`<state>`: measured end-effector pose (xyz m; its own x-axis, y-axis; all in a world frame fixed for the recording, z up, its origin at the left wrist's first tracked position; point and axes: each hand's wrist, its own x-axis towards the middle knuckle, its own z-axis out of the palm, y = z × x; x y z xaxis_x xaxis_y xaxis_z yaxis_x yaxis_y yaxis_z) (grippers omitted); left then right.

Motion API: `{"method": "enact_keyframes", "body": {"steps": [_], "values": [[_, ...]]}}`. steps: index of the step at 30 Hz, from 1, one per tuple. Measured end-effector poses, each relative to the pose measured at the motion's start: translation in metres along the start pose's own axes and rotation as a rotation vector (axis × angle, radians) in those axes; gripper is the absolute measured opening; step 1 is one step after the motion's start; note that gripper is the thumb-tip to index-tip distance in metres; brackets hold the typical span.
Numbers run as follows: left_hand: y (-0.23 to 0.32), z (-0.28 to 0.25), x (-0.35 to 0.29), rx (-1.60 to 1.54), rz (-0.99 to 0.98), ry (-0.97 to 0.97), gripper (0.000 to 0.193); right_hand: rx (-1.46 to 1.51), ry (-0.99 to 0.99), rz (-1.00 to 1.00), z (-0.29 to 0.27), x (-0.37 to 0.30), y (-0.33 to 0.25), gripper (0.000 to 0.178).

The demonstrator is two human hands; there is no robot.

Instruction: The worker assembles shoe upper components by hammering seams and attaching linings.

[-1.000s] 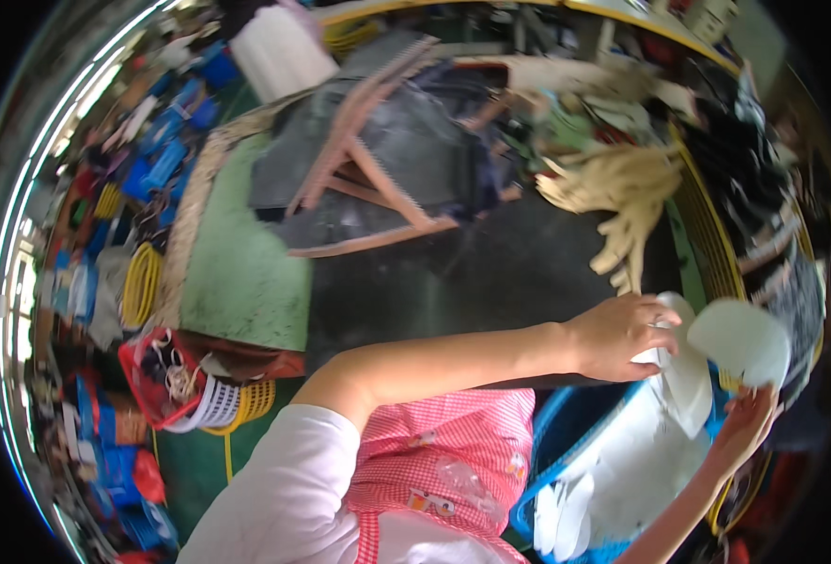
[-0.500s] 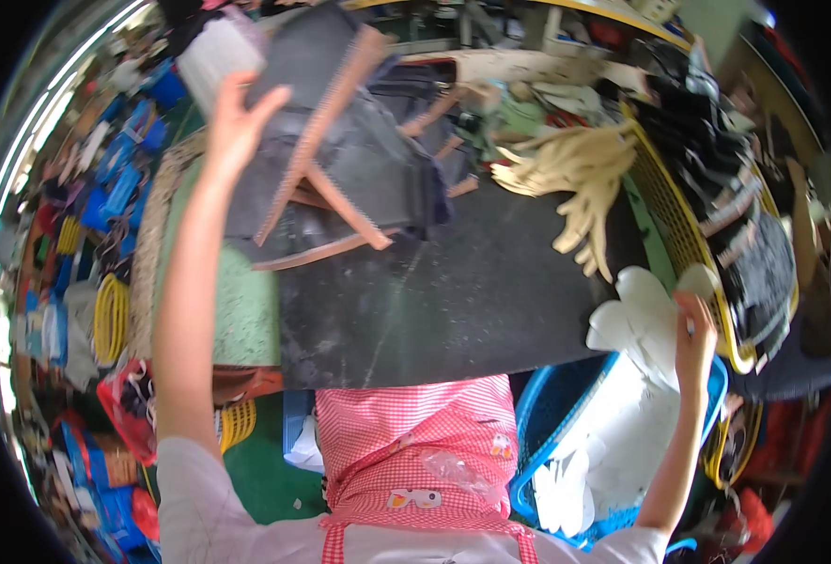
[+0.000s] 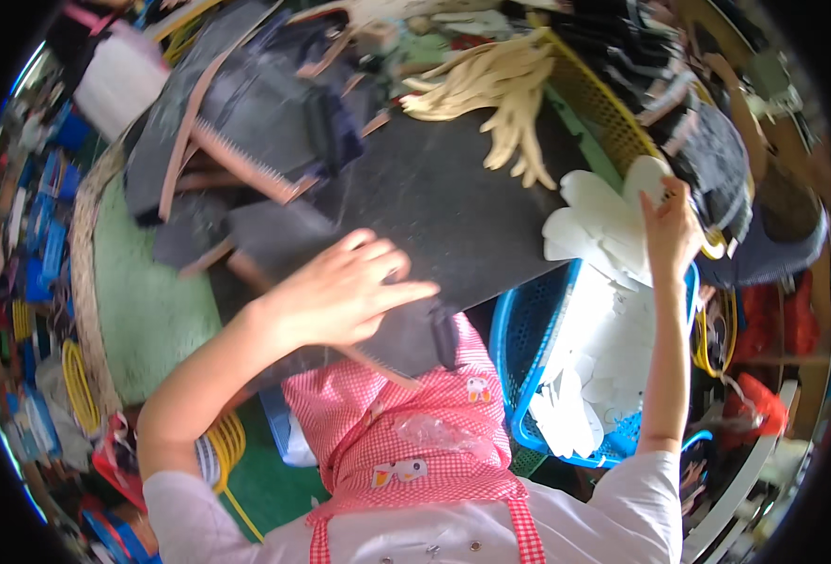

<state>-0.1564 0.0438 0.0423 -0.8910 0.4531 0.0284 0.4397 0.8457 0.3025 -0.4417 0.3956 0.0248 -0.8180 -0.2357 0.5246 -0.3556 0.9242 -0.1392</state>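
Observation:
My left hand (image 3: pixel 354 287) lies on a dark flat fabric piece (image 3: pixel 401 336) with a pinkish-brown jagged edge, at the table's front edge. Its fingers are apart and partly bent, with no grip visible. The piece hangs slightly over the red checked apron (image 3: pixel 434 414). My right hand (image 3: pixel 674 230) pinches a white glove-shaped piece (image 3: pixel 645 179) at the right. More white glove-shaped pieces (image 3: pixel 589 221) spread beside it, over the rim of a blue basket (image 3: pixel 514 362). A heap of similar dark pieces (image 3: pixel 256 117) covers the table's far left.
Cream gloves (image 3: pixel 495 94) lie in a bunch on the black table mat (image 3: pixel 434 188). A yellow basket (image 3: pixel 613 89) with dark pieces stands along the right edge. Green board (image 3: pixel 152 273) shows at the left. Another person (image 3: pixel 782 207) is at the far right.
My left hand has come from the far dark heap to the front edge, where a dark piece now lies under it. My right hand now pinches a white piece slightly higher. The view has shifted.

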Motion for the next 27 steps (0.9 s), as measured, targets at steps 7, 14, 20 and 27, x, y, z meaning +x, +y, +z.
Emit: {"method": "enact_keyframes", "body": {"steps": [7,14,20,27], "values": [[0.062,0.018,-0.091,-1.296,-0.688,0.300,0.021,-0.237,0.126,-0.577,-0.011,0.051,0.032,0.037],[0.058,0.056,-0.090,-1.563,-0.883,0.476,0.035,0.134,-0.233,-0.365,-0.034,0.079,0.020,0.017],[0.071,0.036,-0.047,-0.536,-0.380,0.917,0.013,0.814,-0.178,-0.041,-0.062,0.007,-0.063,0.017],[0.072,-0.026,-0.048,-0.593,-0.306,0.430,0.022,0.317,-0.553,-0.499,-0.022,-0.062,-0.124,0.047]]}}
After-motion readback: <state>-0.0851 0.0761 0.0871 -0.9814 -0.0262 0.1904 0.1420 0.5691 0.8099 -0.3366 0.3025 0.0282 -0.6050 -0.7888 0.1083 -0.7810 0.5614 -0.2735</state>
